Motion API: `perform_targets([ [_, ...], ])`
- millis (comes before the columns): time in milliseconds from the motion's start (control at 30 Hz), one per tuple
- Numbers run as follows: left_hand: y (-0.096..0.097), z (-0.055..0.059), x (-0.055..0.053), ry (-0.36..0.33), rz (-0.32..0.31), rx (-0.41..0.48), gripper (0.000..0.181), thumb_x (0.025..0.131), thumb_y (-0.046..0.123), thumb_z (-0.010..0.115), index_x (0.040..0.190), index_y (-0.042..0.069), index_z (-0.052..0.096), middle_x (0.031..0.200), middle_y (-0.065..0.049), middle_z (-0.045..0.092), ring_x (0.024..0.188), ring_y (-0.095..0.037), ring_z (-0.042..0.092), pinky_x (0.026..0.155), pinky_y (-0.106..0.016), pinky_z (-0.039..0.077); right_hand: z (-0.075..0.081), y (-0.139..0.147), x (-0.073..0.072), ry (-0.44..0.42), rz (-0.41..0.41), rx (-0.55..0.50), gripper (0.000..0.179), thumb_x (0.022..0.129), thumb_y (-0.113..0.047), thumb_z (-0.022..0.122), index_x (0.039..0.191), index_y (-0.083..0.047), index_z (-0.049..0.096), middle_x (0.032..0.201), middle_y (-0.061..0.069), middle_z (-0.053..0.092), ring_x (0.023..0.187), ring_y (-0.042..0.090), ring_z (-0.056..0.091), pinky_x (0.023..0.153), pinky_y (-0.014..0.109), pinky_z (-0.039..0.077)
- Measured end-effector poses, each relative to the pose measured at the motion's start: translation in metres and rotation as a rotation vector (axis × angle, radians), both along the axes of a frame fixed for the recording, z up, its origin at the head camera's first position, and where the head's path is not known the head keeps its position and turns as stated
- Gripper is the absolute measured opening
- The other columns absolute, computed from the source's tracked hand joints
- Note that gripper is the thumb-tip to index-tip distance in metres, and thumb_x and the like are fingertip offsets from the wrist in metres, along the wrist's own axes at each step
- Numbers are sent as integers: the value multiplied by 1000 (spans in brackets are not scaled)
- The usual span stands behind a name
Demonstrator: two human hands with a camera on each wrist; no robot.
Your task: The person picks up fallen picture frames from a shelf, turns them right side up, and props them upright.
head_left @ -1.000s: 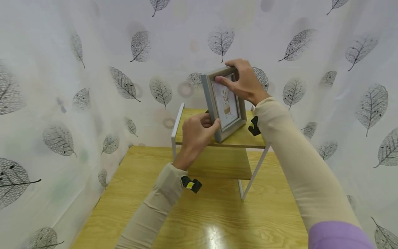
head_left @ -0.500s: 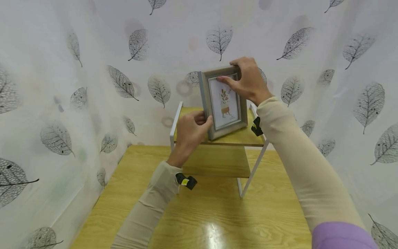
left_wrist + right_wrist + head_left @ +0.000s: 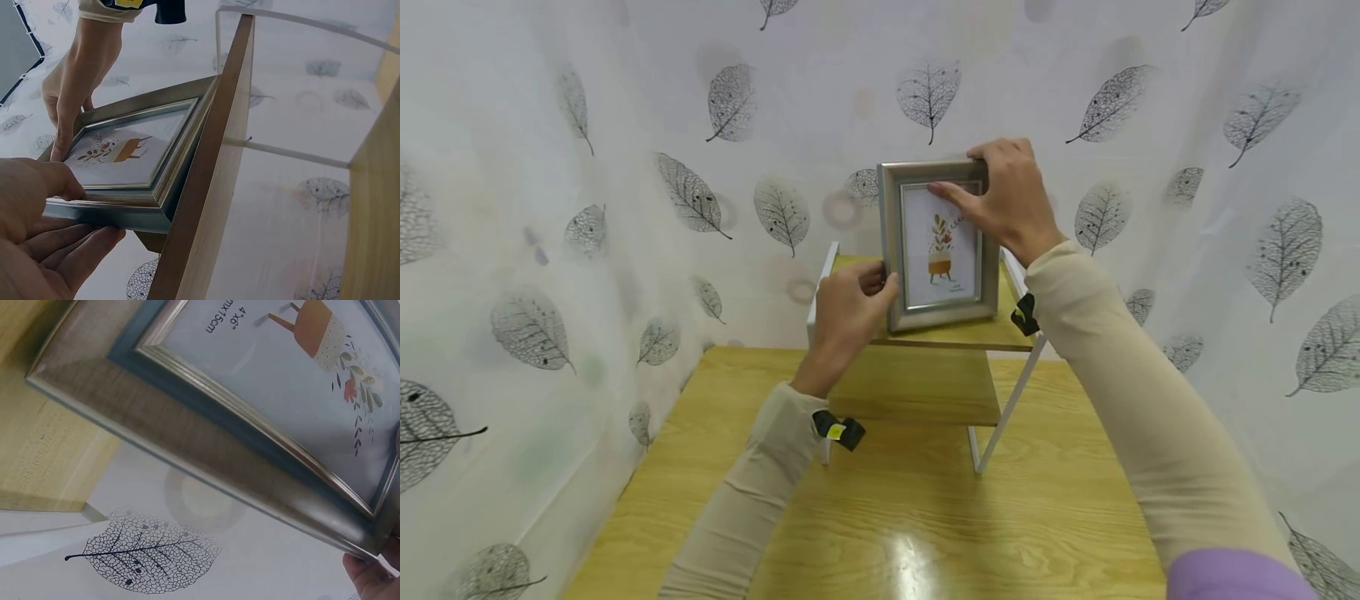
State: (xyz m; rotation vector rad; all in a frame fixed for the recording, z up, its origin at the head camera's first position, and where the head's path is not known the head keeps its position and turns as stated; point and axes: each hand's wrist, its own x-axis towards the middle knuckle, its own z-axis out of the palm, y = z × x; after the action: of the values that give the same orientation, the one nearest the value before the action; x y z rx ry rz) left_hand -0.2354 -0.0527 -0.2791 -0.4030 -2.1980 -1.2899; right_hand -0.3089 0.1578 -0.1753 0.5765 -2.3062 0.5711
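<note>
A silver-beige picture frame [image 3: 942, 314] stands upright on the top board [image 3: 1011, 333] of a small two-tier shelf, its potted-plant print facing me. My left hand [image 3: 847, 315] pinches its left side, thumb in front and fingers behind; the left wrist view shows that thumb [image 3: 65, 182] on the frame's face. At the upper right corner my right hand [image 3: 1013, 198] grips the frame, with its thumb across the front and fingers over the top. In the right wrist view the picture frame [image 3: 206, 456] fills most of the picture, and only some fingertips show at the right edge.
The shelf has white metal legs [image 3: 1011, 408] and a lower wooden board [image 3: 925, 387]. It stands on a wood-grain table [image 3: 880, 500]. A leaf-patterned curtain [image 3: 842, 100] surrounds the table at the back and sides.
The picture frame has turned from an angled stance to nearly face me, its left edge swinging slightly left. Both hands have kept hold, the left moving left and the right slightly right.
</note>
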Motion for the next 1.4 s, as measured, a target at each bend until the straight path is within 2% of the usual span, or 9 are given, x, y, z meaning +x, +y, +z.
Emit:
perform_targets([
  [300,-3,1,-2,-56,-26,25,27,97,14,68,116,-4,72,109,-18,74,97,-24,75,81,-27,60,-2,-2,8,27,-53,-29,69,85,-49,80,120,8,65,117,23,66,114,35,49,98,44,43],
  [833,-2,0,-4,-51,-28,3,28,99,13,65,121,-4,70,116,-18,72,104,-25,72,88,-29,58,-9,-3,11,104,-116,-47,71,83,-49,82,116,12,64,112,26,67,111,39,47,95,46,43],
  [1167,-5,1,-5,-76,-13,-24,31,101,16,64,125,-3,68,118,-17,72,105,-25,72,89,-31,58,-11,-5,11,91,-132,-29,72,86,-52,77,120,11,63,118,26,64,114,39,46,94,46,46],
  [1300,-9,4,-6,-53,-2,-25,34,99,18,67,127,-3,67,119,-17,71,103,-25,73,87,-30,59,-8,-4,15,75,-154,-19,75,90,-58,71,122,9,63,121,25,63,115,40,47,93,49,49],
  [1400,-16,8,-6,-3,12,-27,35,99,19,69,126,-3,67,120,-16,71,102,-26,73,86,-29,59,-2,0,21,56,-170,-31,75,92,-60,64,126,7,63,125,24,63,119,40,48,97,52,48],
])
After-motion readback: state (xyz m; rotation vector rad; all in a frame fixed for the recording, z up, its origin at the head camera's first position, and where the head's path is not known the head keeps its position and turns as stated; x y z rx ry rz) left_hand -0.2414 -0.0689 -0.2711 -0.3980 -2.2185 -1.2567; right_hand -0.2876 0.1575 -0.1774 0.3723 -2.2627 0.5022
